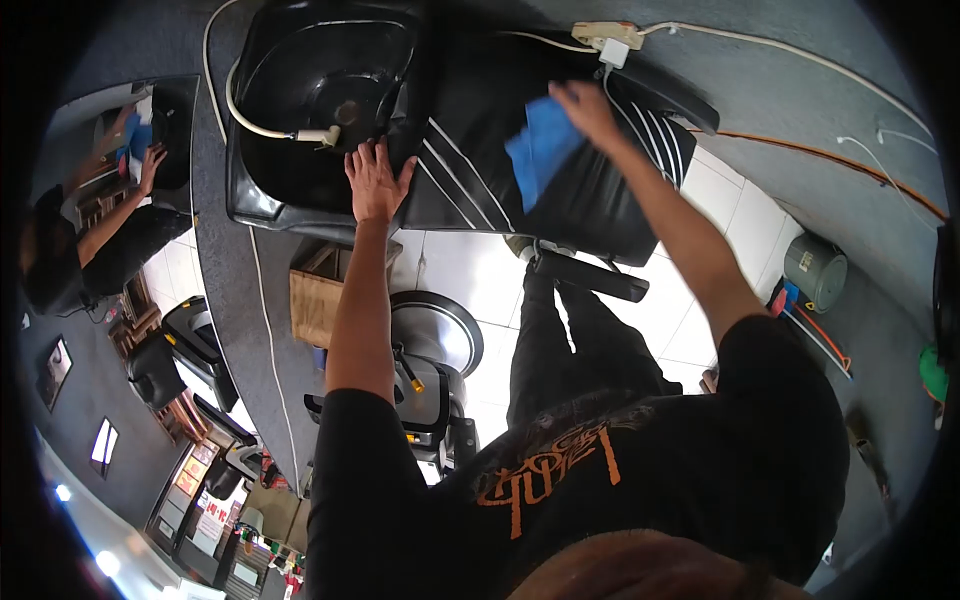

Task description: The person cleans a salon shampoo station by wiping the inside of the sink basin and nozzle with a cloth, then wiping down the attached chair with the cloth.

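My left hand (373, 182) lies with its fingers spread on the near rim of a black shampoo basin (258, 205), where it meets the chair. A blue cloth (543, 150) is in my right hand (588, 112), its loose part hanging over the black padded seat (480, 90). White stripes run across this seat. The cloth partly covers the seat surface, and whether it presses on the seat I cannot tell. Close to my left fingertips, a cream spray head (318, 136) on a hose rests inside the basin.
A white plug sits in a power strip (607, 38) along the wall, with cables beside it. Below are a wooden box (316, 300), a barber chair (430, 390) with a round base, and a grey bucket (815, 272). A mirror (120, 300) stands at left.
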Available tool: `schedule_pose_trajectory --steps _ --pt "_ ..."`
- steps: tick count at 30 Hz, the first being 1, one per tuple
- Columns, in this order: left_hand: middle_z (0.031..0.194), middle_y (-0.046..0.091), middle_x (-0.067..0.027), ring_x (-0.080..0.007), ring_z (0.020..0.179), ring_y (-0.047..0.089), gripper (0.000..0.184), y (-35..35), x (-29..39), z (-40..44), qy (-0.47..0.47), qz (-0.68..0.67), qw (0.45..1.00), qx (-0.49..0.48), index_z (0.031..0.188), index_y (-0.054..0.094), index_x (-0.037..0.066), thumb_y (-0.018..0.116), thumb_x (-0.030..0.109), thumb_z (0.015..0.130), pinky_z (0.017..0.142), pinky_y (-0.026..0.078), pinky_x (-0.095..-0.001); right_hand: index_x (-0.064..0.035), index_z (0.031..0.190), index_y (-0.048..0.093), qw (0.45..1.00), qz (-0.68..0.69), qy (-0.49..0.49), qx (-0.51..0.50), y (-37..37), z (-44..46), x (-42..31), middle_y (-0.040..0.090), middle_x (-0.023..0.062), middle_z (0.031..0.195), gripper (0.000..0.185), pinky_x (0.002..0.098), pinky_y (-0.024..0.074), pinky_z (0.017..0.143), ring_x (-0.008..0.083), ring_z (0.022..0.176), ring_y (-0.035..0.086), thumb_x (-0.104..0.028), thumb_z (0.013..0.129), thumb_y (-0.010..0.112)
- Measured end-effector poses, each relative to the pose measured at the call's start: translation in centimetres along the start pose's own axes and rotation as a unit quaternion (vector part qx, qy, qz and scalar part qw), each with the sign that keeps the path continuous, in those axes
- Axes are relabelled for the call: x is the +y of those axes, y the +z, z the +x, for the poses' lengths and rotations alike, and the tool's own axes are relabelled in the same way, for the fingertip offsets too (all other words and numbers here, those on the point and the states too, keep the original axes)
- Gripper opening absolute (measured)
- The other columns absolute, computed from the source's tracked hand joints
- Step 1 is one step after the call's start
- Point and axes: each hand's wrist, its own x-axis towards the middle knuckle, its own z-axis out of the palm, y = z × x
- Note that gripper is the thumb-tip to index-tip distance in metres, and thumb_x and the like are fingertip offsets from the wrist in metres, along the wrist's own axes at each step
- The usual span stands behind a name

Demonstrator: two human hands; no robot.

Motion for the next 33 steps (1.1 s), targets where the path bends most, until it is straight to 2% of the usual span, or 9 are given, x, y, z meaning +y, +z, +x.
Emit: schedule_pose_trajectory --steps 1,2,4,7,10,13,18,27,33 --pt "0.121 0.055 -0.0198 -0.0381 0.117 0.054 0.066 0.2 -0.1 0.0 0.012 -0.006 1.000 0.026 0.134 0.056 0.002 0.064 0.054 0.094 0.109 0.040 -0.0510 -0.0023 0.095 0.069 0.995 -0.015 -0.059 0.074 -0.1 3.8 -1.0 0.072 0.0230 0.095 0.053 0.0466 0.0523 0.083 0.0382 0.097 0.071 -0.055 0.093 0.067" --pt "0.121 0.055 -0.0198 -0.0383 0.117 0.054 0.066 0.3 -0.1 0.1 0.011 -0.013 1.000 0.025 0.134 0.056 0.002 0.065 0.054 0.094 0.109 0.041 -0.0508 -0.0051 0.097 0.068 0.994 0.012 -0.090 0.058 -0.3 7.6 -1.5 0.073 0.0197 0.103 0.044 0.0447 0.0529 0.088 0.0367 0.102 0.071 -0.048 0.092 0.070" --pt "0.121 0.055 -0.0198 -0.0386 0.117 0.054 0.066 0.3 -0.1 0.2 0.007 -0.027 0.999 0.022 0.135 0.055 0.003 0.065 0.054 0.094 0.108 0.042 -0.0504 -0.0118 0.128 0.064 0.979 -0.173 -0.108 0.006 -0.1 13.9 -1.9 0.074 0.0147 0.116 0.044 0.0459 0.0567 0.090 0.0380 0.106 0.071 -0.038 0.093 0.065" --pt "0.125 0.055 -0.0186 -0.0356 0.122 0.054 0.069 0.6 -0.1 0.1 -0.015 -0.022 1.000 -0.003 0.136 0.055 0.003 0.063 0.058 0.094 0.113 0.037 -0.0528 -0.0125 0.128 0.068 0.928 -0.361 -0.070 -0.064 4.1 20.5 -0.5 0.074 0.0133 0.121 0.041 0.0455 0.0572 0.094 0.0352 0.111 0.071 -0.030 0.092 0.062" --pt "0.125 0.055 -0.0190 -0.0359 0.121 0.054 0.070 0.7 -0.1 0.2 -0.016 -0.011 1.000 -0.006 0.136 0.055 0.003 0.063 0.058 0.094 0.113 0.037 -0.0523 -0.0112 0.124 0.072 0.900 -0.377 -0.015 -0.220 4.9 23.1 0.3 0.073 0.0141 0.123 0.037 0.0480 0.0575 0.095 0.0350 0.114 0.070 -0.026 0.092 0.060" --pt "0.124 0.056 -0.0206 -0.0393 0.116 0.055 0.067 0.6 0.0 0.3 -0.005 -0.021 1.000 0.019 0.135 0.054 0.003 0.066 0.055 0.093 0.105 0.044 -0.0503 -0.0085 0.120 0.074 0.887 -0.362 -0.020 -0.286 5.1 24.7 3.5 0.074 0.0132 0.121 0.034 0.0510 0.0583 0.092 0.0344 0.110 0.072 -0.026 0.094 0.059" --pt "0.123 0.056 -0.0209 -0.0391 0.116 0.056 0.068 0.5 0.0 0.3 -0.003 -0.017 1.000 0.015 0.135 0.054 0.003 0.066 0.055 0.094 0.105 0.044 -0.0501 -0.0110 0.119 0.076 0.838 -0.498 -0.002 -0.224 6.5 21.0 2.5 0.075 0.0126 0.119 0.031 0.0529 0.0602 0.087 0.0341 0.106 0.073 -0.027 0.098 0.061" --pt "0.127 0.056 -0.0197 -0.0364 0.119 0.056 0.068 0.6 0.1 0.2 -0.023 -0.023 0.999 -0.012 0.136 0.055 0.003 0.064 0.055 0.094 0.112 0.040 -0.0497 -0.0155 0.119 0.077 0.836 -0.507 0.007 -0.208 4.2 20.8 0.9 0.074 0.0100 0.122 0.028 0.0525 0.0621 0.080 0.0307 0.106 0.073 -0.025 0.096 0.065" --pt "0.128 0.056 -0.0209 -0.0379 0.119 0.055 0.068 0.7 0.0 0.2 -0.019 -0.022 1.000 -0.004 0.136 0.055 0.002 0.064 0.055 0.094 0.111 0.041 -0.0496 -0.0100 0.113 0.077 0.818 -0.551 -0.004 -0.164 7.0 19.3 1.5 0.076 0.0120 0.108 0.033 0.0521 0.0629 0.071 0.0347 0.090 0.074 -0.034 0.092 0.072"
